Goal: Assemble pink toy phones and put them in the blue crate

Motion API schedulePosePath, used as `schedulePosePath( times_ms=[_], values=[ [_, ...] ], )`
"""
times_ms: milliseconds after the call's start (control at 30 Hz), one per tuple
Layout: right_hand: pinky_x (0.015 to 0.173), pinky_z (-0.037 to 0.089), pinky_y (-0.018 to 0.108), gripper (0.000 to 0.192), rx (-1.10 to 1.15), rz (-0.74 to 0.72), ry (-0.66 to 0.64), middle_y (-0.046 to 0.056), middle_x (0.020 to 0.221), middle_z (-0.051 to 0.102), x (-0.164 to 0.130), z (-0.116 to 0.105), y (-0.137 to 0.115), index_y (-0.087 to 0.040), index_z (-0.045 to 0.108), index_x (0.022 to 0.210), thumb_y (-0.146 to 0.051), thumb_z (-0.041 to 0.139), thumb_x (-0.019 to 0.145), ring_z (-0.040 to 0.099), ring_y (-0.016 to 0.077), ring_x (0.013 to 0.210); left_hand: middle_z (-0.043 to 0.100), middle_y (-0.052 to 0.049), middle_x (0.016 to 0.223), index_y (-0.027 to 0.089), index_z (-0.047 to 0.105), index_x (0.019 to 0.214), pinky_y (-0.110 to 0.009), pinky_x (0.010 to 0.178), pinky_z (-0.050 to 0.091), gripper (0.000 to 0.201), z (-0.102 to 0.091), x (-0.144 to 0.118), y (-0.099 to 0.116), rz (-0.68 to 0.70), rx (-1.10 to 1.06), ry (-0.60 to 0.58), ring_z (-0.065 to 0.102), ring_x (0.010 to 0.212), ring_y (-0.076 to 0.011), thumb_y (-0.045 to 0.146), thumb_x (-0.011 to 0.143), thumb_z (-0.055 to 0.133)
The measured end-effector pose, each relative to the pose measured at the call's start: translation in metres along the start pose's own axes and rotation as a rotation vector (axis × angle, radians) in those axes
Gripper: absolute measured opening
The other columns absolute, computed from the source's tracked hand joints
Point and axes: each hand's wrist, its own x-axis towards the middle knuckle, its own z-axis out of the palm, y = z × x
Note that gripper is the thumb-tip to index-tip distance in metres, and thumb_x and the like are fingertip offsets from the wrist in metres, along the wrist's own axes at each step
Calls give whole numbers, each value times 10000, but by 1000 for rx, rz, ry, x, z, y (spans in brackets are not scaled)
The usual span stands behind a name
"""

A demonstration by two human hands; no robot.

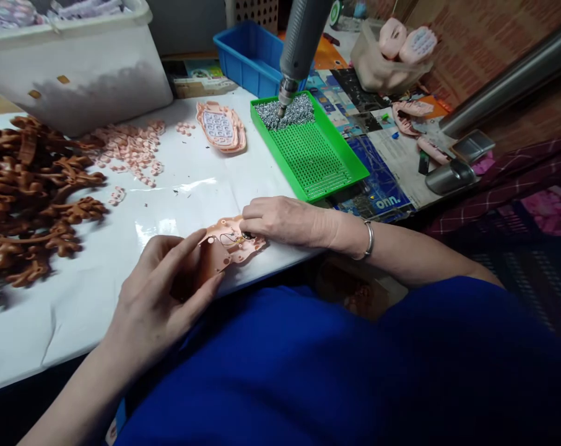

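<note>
An open plastic toy shell half [234, 248], light pink with a browner left end, lies at the table's front edge. Thin wires and small parts show inside it. My left hand [155, 291] grips the shell's left end between thumb and fingers. At the shell's right end, my right hand [280, 220] has its fingers bent down and closed over a small dark part; the fingertips are partly hidden. Past the shell lies a stack of pink plastic pieces with a lilac keypad [218, 127].
An electric screwdriver [296, 56] hangs over a green tray [355, 167] with many screws. Brown plastic pieces [34, 192] and small pink pieces [132, 148] are heaped left. A white bin [99, 74], blue basket [247, 65] and clear box [373, 74] stand behind.
</note>
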Motion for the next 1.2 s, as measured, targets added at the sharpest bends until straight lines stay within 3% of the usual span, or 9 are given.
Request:
schedulePosePath(
  times_ms=[200, 400, 500, 567, 667, 733, 867, 1033, 1200],
  values=[
    [684, 405, 252, 234, 70, 127, -11, 44, 829, 568, -5, -6, -3, -96, 655, 1011, -87, 423, 985, 475, 127, 732, 642, -39, 953, 238, 311, 1521, -277, 590, 495, 692, -11, 11, -3, -15, 86, -20, 620, 687, -177, 396, 907, 589],
    [874, 464, 322, 400, 39, -80, 457, 145, 1073, 610, -4, -10, -31, -61, 590, 1180, -398, 455, 1010, 539, 200, 980, 665, -35, 875, 189, 264, 1540, -245, 551, 485, 745, -13, 23, 0, -30, -19, -64, 623, 617, -148, 435, 910, 580],
    [793, 452, 322, 258, -132, -78, 513, 106, 992, 636, 4, -3, -44, -102, 629, 1052, -244, 416, 1020, 542, 191, 884, 682, -35, 872, 169, 283, 1530, -249, 586, 522, 761, -20, 30, 5, -103, -191, -171, 625, 620, -135, 461, 897, 588],
    [738, 440, 314, 279, -167, -39, 557, 85, 884, 640, 5, 3, -46, -112, 638, 967, -191, 377, 1024, 543, 178, 816, 698, -64, 944, 163, 313, 1515, -278, 650, 558, 782, -25, 35, 8, -168, -295, -208, 662, 722, -160, 485, 868, 611],
    [722, 453, 292, 259, 106, 91, 698, 73, 818, 649, 1, 9, -41, -94, 646, 959, -234, 435, 1011, 558, 153, 776, 679, -102, 1053, 172, 447, 1412, -292, 635, 563, 690, -25, 39, 12, -305, -376, -50, 668, 817, -188, 520, 839, 611],
    [659, 448, 262, 202, 417, 308, 767, 45, 761, 640, -4, 12, -36, -91, 647, 912, -253, 535, 954, 544, 126, 694, 669, -72, 963, 174, 554, 1254, -256, 554, 525, 524, -18, 38, 14, -386, -411, 81, 641, 728, -160, 485, 837, 622],
    [603, 455, 239, 245, 903, 701, 726, 20, 749, 654, -12, 19, -29, -102, 644, 920, -336, 645, 847, 543, 110, 643, 621, 1, 772, 180, 635, 1010, -223, 529, 483, 286, 13, 34, 12, -313, -349, 102, 552, 580, -103, 388, 823, 694],
    [620, 480, 243, 319, 1092, 745, 720, 13, 769, 651, -15, 30, -26, -117, 641, 951, -405, 670, 816, 548, 109, 665, 651, -7, 756, 183, 681, 1076, -223, 561, 460, 257, 46, 33, 11, -106, -130, 130, 564, 580, -108, 362, 897, 642],
    [587, 485, 207, 271, 1283, 653, 687, 0, 790, 628, -19, 30, -22, -152, 569, 952, -388, 638, 839, 535, 83, 641, 654, -4, 694, 209, 754, 953, -201, 480, 394, 231, 49, 35, 6, -62, -62, 76, 531, 499, -88, 338, 934, 563]
  ],
)
